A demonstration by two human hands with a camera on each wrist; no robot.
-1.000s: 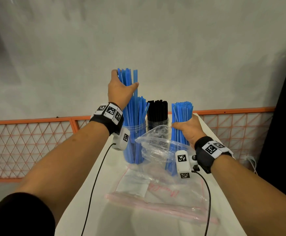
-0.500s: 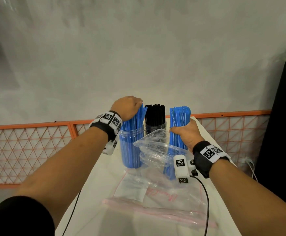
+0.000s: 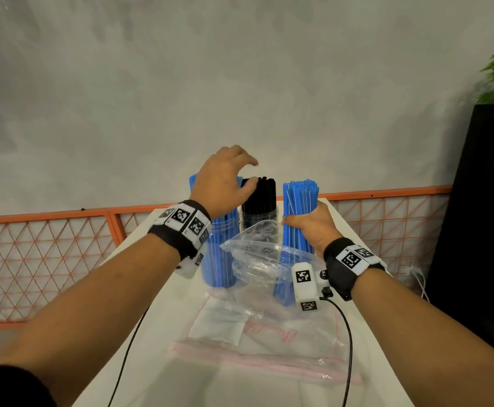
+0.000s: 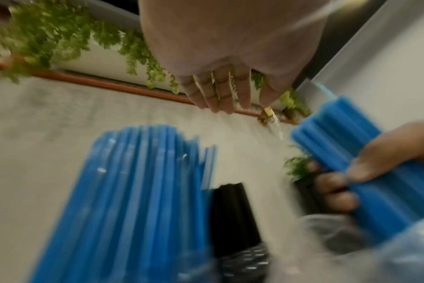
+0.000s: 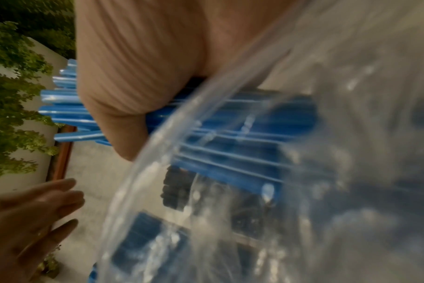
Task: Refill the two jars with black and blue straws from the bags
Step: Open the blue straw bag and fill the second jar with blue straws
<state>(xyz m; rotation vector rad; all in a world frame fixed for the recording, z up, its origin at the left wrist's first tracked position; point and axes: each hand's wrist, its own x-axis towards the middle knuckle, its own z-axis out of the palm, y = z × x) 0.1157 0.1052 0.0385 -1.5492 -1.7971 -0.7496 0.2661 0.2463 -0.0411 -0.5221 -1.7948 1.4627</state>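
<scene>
My left hand (image 3: pixel 223 183) has let go and lifted, fingers (image 4: pixel 220 93) loosely spread and empty, above the blue straws (image 3: pixel 221 248) now dropped into the left jar (image 3: pixel 222 254). Right hand (image 3: pixel 313 227) grips a 2nd bundle (image 3: pixel 300 201), prob. half in the bag (image 3: pixel 263 259), near-right on the desk (image 3: pixel 157 362); black-straw jar (image 3: pixel 259 212) behind.

Bag (image 3: pixel 257 254) hides bundle's (image 3: pixel 298 218) lower end; wrist views blurred.

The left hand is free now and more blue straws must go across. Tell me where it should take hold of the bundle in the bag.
Probably the exposed tops of the blue bundle, above the right hand, approaching from the left; lower down, the clear bag wraps it.
</scene>
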